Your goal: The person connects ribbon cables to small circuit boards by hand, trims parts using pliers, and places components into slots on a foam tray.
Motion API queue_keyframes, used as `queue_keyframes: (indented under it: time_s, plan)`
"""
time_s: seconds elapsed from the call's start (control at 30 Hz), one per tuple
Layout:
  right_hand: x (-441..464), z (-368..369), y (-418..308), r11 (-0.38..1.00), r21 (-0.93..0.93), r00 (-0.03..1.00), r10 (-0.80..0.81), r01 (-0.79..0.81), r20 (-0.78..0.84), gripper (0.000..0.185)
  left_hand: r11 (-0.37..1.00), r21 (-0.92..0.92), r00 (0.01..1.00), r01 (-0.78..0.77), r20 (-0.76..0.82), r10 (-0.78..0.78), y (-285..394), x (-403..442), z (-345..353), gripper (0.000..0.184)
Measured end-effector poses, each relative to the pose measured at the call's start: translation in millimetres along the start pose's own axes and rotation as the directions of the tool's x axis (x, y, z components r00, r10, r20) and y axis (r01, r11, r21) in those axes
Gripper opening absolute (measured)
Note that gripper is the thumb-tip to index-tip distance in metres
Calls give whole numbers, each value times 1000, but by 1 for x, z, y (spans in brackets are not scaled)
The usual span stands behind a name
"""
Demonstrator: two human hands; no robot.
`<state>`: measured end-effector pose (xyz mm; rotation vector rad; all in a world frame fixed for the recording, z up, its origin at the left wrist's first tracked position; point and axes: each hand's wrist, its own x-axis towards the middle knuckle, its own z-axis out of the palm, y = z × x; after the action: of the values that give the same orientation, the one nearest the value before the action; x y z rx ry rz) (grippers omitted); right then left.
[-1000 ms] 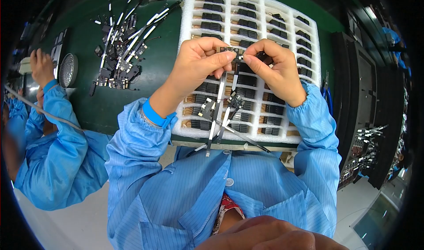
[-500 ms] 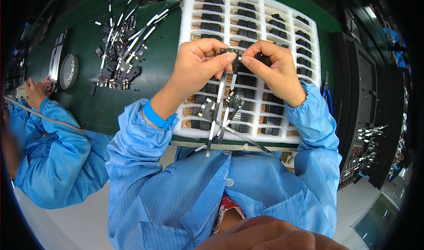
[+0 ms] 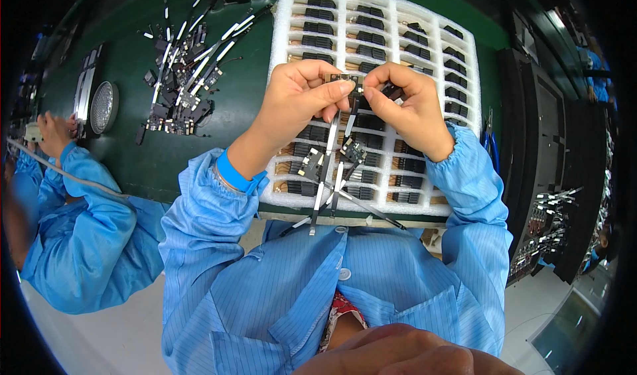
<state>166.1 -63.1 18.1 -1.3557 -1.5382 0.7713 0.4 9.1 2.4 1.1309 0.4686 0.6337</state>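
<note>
Head: foam tray (image 3: 424, 208) beneath fingers (image 3: 330, 94) holds black parts (image 3: 316, 41).

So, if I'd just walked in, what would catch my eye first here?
Probably the big white foam tray in the upper middle, with its rows of black parts. Over it, the person's left grip holds a small dark board, the right grip close beside it. Left, a tangled heap covers some green table.

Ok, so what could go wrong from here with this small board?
The small board pinched in the fingers of the left hand might slip and drop among the black parts in the white foam tray. The black-and-white strips that cross the tray's near edge could snag on the blue jacket close by.
</note>
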Motion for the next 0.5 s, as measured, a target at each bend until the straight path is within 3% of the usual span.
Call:
queue_keyframes:
  time_s: [0.17, 0.5]
  plan:
    - [0, -1, 0, 1000, 4, 1000, 15, -15, 5, 11, 999, -20, 1000, 27, 11, -27, 1, 0, 0, 13]
    - [-1, 1, -1, 997, 27, 998, 68, -68, -11, 11, 969, 203, 983, -139, -94, 161, -6, -4, 8, 10]
